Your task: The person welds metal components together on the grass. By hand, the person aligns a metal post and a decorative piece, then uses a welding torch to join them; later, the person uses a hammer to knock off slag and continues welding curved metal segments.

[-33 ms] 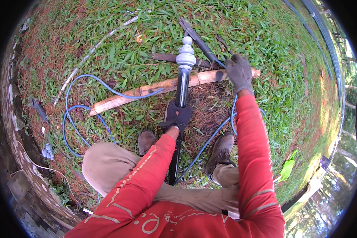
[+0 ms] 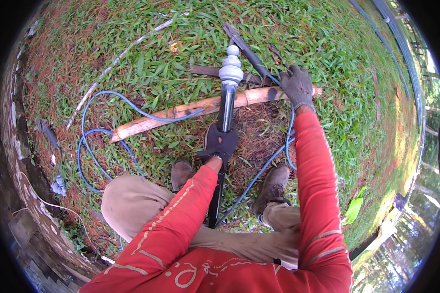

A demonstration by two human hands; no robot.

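My left hand (image 2: 219, 141), in a dark glove, is wrapped around a glossy black pole (image 2: 225, 110). A pale grey stacked-ball finial (image 2: 231, 71) tops the pole, pointing away from me. To the right, my right hand (image 2: 297, 87), in a grey glove, lies over the right end of a split bamboo length (image 2: 181, 112). Its fingers reach forward, slightly apart, beside a dark, thin-handled tool (image 2: 277, 52) whose kind I cannot make out. A blue cable (image 2: 292, 124) runs beneath this hand. Left of its fingers lies a dark tube (image 2: 248, 52).
Grass (image 2: 132, 39) and dry needles cover the ground. Blue cable loops (image 2: 83, 146) lie to the left, below a whitish thin pole (image 2: 102, 73). A flat dark strip (image 2: 204, 71) crosses behind the finial. My boots (image 2: 273, 188) stand either side of the pole. A stone edge (image 2: 22, 132) borders the far left.
My right hand has shifted slightly to the right and nearer to me. The left hand keeps its hold on the pole.
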